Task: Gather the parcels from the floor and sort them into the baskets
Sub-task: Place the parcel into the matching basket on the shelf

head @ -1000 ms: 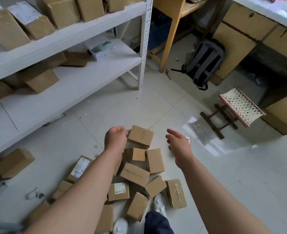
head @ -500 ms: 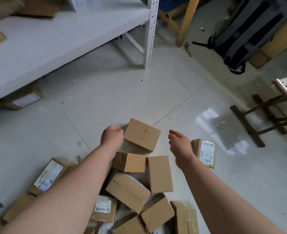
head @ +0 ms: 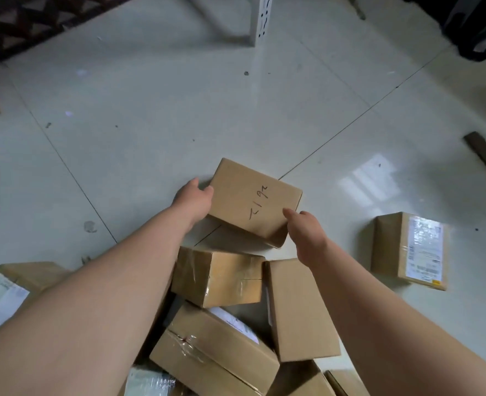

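cardboard parcel [head: 254, 202] looks light, stiff, smooth-sided; fingers of left hand [head: 193, 200] and right hand [head: 304, 232] clasp its opposite ends.

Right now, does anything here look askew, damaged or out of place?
Brown cardboard parcels lie jumbled, overlapping, on the pale tiled floor; one white-labelled cardboard parcel sits apart at right. Left hand and right hand grip the pen-marked brown cardboard box, tilted.

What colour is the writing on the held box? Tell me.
Black writing on the plain brown box, clearest in the head view.
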`<state>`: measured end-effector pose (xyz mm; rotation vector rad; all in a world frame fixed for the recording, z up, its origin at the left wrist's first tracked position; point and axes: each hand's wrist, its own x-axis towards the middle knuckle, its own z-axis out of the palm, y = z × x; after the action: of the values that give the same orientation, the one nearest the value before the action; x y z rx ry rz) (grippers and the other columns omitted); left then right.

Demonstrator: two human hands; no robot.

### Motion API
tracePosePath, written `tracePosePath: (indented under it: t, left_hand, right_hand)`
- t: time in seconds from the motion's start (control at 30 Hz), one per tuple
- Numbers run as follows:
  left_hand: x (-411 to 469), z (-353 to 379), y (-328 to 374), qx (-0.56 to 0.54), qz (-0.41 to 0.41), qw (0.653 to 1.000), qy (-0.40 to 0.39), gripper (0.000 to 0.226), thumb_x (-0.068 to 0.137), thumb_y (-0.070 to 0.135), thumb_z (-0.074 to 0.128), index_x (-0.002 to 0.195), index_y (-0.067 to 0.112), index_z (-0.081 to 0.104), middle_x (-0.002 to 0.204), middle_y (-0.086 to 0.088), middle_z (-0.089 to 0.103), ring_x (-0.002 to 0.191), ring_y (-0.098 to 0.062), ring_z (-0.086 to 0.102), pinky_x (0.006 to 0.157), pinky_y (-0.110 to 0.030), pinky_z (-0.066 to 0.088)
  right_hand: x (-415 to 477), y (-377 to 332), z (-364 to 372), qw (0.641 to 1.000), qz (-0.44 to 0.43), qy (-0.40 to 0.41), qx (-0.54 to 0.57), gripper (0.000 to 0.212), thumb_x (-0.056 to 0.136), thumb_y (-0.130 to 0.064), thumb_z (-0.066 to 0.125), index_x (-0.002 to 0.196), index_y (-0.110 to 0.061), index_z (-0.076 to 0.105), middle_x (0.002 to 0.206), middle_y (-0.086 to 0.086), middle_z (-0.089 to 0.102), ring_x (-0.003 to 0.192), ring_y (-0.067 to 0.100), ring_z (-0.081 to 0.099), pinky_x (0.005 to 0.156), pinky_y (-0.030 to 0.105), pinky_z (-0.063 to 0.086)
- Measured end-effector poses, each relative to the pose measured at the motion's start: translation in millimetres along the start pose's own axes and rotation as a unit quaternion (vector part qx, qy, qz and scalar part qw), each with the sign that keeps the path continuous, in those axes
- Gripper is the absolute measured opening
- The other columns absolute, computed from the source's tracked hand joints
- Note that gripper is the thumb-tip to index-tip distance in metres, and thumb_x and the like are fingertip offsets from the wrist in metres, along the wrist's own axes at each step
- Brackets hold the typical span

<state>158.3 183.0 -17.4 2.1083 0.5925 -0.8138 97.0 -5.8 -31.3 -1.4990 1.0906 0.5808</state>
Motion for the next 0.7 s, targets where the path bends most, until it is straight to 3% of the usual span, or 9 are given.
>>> tracePosePath:
  t: [0.13,0.23,0.3,0.37,0.43,0.5,0.53,0.6,0.7]
  left_hand:
    - [9.1,6.9,-5.7,-0.019,0.002,0.999,-0.035,0.039,0.104,0.027,0.033,0.138,0.011,0.047,0.139,-0.008,0.049,0.113,-0.021,0.046,0.092,-0.029,0.034]
    - [1.2,-4.9,0.4,-0.034,0.008,0.999,-0.030,0.038,0.105,0.024,0.036,0.135,0.006,0.048,0.126,-0.008,0.052,0.115,-0.022,0.046,0.094,-0.029,0.034]
    - [-8.8,-20.5,5.2,-0.038,0.012,0.999,-0.024,0.026,0.104,0.024,0.038,0.112,0.011,0.059,0.100,0.002,0.048,0.103,-0.016,0.040,0.086,-0.025,0.030]
    - [-27.6,-38.8,11.5,-0.040,0.007,0.999,-0.005,0.023,0.103,0.025,0.040,0.083,0.023,0.049,0.085,0.008,0.042,0.098,-0.016,0.037,0.084,-0.025,0.028]
    - [-50.4,-59.2,17.6,-0.048,0.007,0.999,0.008,0.027,0.102,0.024,0.043,0.076,0.023,0.043,0.081,0.008,0.042,0.095,-0.017,0.039,0.081,-0.025,0.031]
    - [-75.0,-81.0,23.4,-0.063,0.004,0.998,0.023,0.020,0.101,0.021,0.047,0.081,0.020,0.049,0.085,0.006,0.047,0.094,-0.017,0.042,0.076,-0.025,0.034]
    - [-90.5,-93.1,27.3,-0.067,0.009,0.997,0.028,0.008,0.100,0.020,0.049,0.094,0.018,0.055,0.093,0.003,0.051,0.095,-0.017,0.045,0.076,-0.025,0.035]
    - [-119.7,-117.8,33.6,-0.082,0.014,0.996,0.038,0.025,0.097,0.017,0.054,0.121,0.012,0.056,0.106,-0.001,0.055,0.097,-0.019,0.051,0.080,-0.027,0.038]
    - [-169.0,-158.1,44.6,-0.089,0.003,0.995,0.052,0.035,0.092,0.014,0.059,0.126,0.009,0.054,0.116,-0.005,0.060,0.102,-0.022,0.057,0.083,-0.030,0.042]
  right_hand:
    - [11.1,2.4,8.5,1.000,-0.009,-0.019,0.008,0.031,0.100,-0.020,0.047,0.125,-0.002,0.050,0.113,0.008,0.056,0.090,0.019,0.053,0.069,0.025,0.040]
    - [4.5,-2.5,8.9,0.999,-0.035,-0.014,0.011,0.031,0.098,-0.018,0.049,0.126,-0.006,0.052,0.117,0.008,0.061,0.091,0.020,0.058,0.063,0.024,0.043]
    - [-7.8,-10.2,8.4,0.998,-0.054,-0.010,0.017,0.030,0.096,-0.016,0.050,0.125,-0.008,0.054,0.119,0.009,0.064,0.098,0.023,0.061,0.065,0.024,0.046]
    - [-29.5,-21.3,8.9,0.998,-0.067,-0.007,0.017,0.029,0.095,-0.014,0.050,0.123,-0.010,0.056,0.116,0.007,0.065,0.096,0.021,0.062,0.064,0.024,0.046]
    - [-58.7,-35.3,10.1,0.997,-0.079,-0.009,0.012,0.028,0.095,-0.014,0.051,0.122,-0.012,0.056,0.115,0.005,0.064,0.094,0.020,0.061,0.062,0.023,0.045]
    - [-91.2,-51.4,11.6,0.996,-0.090,-0.017,0.005,0.030,0.095,-0.014,0.050,0.125,-0.013,0.055,0.116,0.004,0.063,0.097,0.020,0.060,0.062,0.021,0.045]
    - [-108.7,-60.1,12.5,0.995,-0.096,-0.022,0.001,0.032,0.095,-0.014,0.050,0.127,-0.013,0.054,0.118,0.004,0.062,0.100,0.021,0.060,0.062,0.021,0.045]
    - [-145.8,-78.0,12.7,0.994,-0.109,-0.031,-0.006,0.033,0.096,-0.014,0.049,0.129,-0.014,0.053,0.120,0.005,0.062,0.103,0.022,0.060,0.065,0.022,0.047]
    - [-208.2,-106.5,9.4,0.991,-0.129,-0.043,-0.017,0.030,0.096,-0.013,0.049,0.126,-0.015,0.052,0.120,0.005,0.061,0.103,0.023,0.060,0.074,0.026,0.049]
